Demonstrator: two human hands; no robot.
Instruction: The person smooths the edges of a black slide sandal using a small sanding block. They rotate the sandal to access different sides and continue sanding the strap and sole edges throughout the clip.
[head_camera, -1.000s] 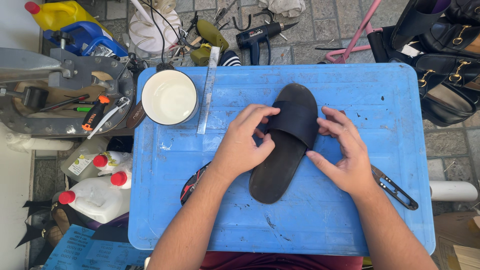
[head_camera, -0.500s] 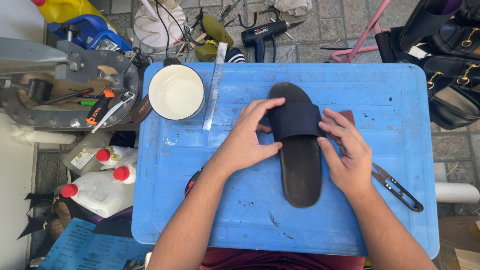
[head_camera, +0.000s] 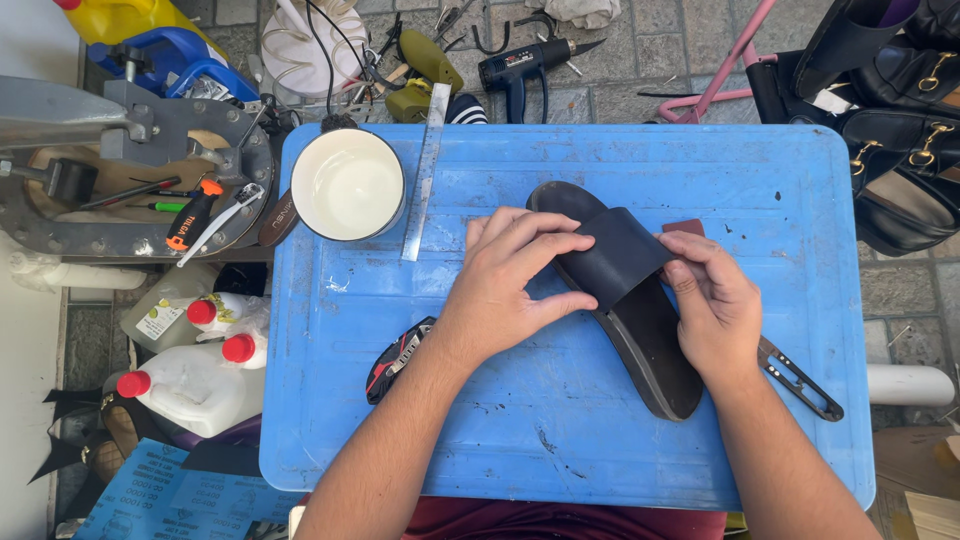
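- On the blue worktop (head_camera: 800, 200), both hands are pinching the slipper's (head_camera: 655, 350) soft, bendy strap (head_camera: 615, 255).
- Left hand (head_camera: 505, 285) is curling over it; right hand (head_camera: 715, 305) is gripping its edge.
- Sole looks light and stiff.

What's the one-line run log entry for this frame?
left hand: on strap | right hand: on strap | item: black slide sandal | surface: blue plastic table | nearby: white tub, metal ruler

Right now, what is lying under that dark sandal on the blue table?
The sandal rests on the blue table. A small reddish-brown piece peeks out behind its strap; how far it runs underneath is hidden. Both hands, left hand and right hand, cover the edges.
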